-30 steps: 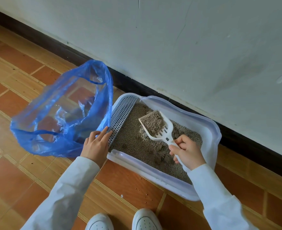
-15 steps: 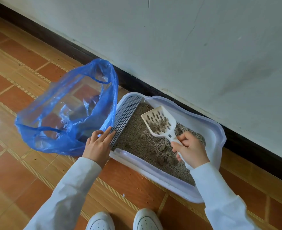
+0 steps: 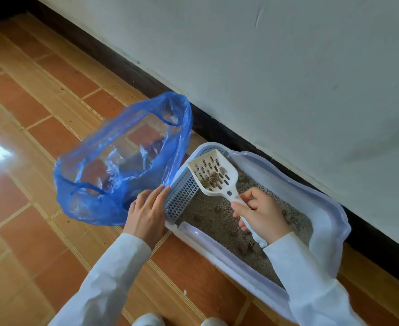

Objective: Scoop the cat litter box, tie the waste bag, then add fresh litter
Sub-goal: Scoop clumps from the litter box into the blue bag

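A white slotted scoop point(image 3: 213, 172) holds a few brown clumps above the left end of the pale lilac litter box point(image 3: 330, 234), over its grey grid step point(image 3: 184, 191). My right hand point(image 3: 262, 214) grips the scoop's handle. Grey litter point(image 3: 212, 217) with several dark clumps fills the box. An open blue plastic bag point(image 3: 123, 161) stands on the floor left of the box. My left hand point(image 3: 148, 211) rests flat against the bag's near edge, fingers together and extended, between bag and box.
The box lies along a white wall point(image 3: 287, 78) with a dark skirting board point(image 3: 146, 78). Orange and tan floor tiles point(image 3: 41, 102) spread to the left. The toes of two white shoes point(image 3: 150, 321) show at the bottom edge.
The loose litter has sifted out of the scoop, leaving clumps. The scoop has lifted and moved left toward the bag. My left hand stays at the bag's edge.
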{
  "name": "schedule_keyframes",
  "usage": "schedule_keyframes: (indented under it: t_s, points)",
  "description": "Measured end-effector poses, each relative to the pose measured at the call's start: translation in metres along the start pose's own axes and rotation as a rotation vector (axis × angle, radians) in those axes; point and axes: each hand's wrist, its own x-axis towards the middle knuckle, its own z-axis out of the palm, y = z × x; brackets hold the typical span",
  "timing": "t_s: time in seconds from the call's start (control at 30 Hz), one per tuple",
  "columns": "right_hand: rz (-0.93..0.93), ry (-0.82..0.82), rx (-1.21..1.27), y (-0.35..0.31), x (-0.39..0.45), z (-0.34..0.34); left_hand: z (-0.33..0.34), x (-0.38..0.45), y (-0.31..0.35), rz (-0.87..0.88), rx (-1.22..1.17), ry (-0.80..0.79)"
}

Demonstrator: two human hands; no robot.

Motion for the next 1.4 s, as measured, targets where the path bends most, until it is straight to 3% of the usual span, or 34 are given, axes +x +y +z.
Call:
schedule_keyframes:
  t_s: [0.27, 0.43, 0.63, 0.77, 0.9, 1.07, 1.23, 1.4]
  points:
    - [-0.173, -0.125, -0.196, -0.057, 0.056, 0.058, 0.002, 0.002, -0.009, 0.06, -0.02, -0.012]
    - [-0.367, -0.071, -0.541, -0.085, 0.08, 0.093, 0.002, 0.0, -0.009, 0.051, -0.028, -0.046]
    - [-0.746, 0.055, -1.071, -0.094, 0.086, 0.123, -0.001, -0.001, -0.008, 0.022, -0.024, -0.07]
    - [-0.909, 0.143, -1.266, -0.089, 0.089, 0.128, 0.0, -0.001, -0.009, 0.013, -0.053, -0.092]
    - [-0.92, 0.285, -1.312, -0.085, 0.09, 0.126, -0.002, -0.002, -0.008, 0.021, -0.046, -0.09]
    - [-0.902, 0.26, -1.228, -0.084, 0.081, 0.11, -0.004, -0.003, -0.006, 0.05, -0.056, -0.073]
    - [-0.537, 0.123, -0.739, -0.071, 0.067, 0.076, -0.004, -0.003, -0.005, 0.055, -0.057, -0.115]
    - [-0.179, 0.072, -0.455, -0.032, 0.045, 0.027, -0.002, 0.002, -0.004, 0.032, -0.158, -0.147]
